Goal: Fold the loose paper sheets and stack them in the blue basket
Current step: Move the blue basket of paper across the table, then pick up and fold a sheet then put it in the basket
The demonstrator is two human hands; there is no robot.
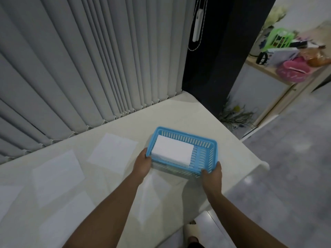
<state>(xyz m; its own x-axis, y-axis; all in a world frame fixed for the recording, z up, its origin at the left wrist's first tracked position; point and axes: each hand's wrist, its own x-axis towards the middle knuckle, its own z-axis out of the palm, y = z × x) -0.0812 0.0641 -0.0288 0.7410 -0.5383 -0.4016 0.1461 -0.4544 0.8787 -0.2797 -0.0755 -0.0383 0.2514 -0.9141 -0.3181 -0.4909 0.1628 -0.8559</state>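
L hand [143, 164], R hand [212, 173] grip blue basket [188, 138]; folded sheets [172, 151] inside

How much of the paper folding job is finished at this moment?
Done: a folded stack of white paper lies in the blue basket. In hand: the left hand and right hand grip the basket's near corners. Left: at least five loose sheets lie flat and unfolded on the table.
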